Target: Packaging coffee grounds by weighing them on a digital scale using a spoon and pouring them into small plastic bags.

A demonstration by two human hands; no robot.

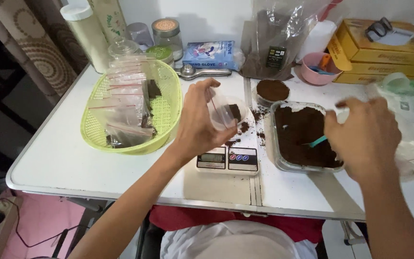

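Head view looks down on a white folding counter point(73, 163). At centre frame the left hand point(198, 125) pinches a small clear zip bag point(224, 112) by its mouth, fingers closed on the plastic; the bag holds a little dark brown powder and hangs over a small white digital kitchen scale point(227, 158). At right the right hand point(366, 136), blurred, is curled around a turquoise-handled spoon point(318, 141) that dips into a clear rectangular plastic tub of dark powder point(303, 136). As I judge it, the work is partway along: several filled, sealed clear bags point(125, 112) already lie in the lime-green plastic basket point(166, 96) at upper left, the tub is far from spent, and the bag in hand looks barely filled. Spilled powder dots the counter around the scale.
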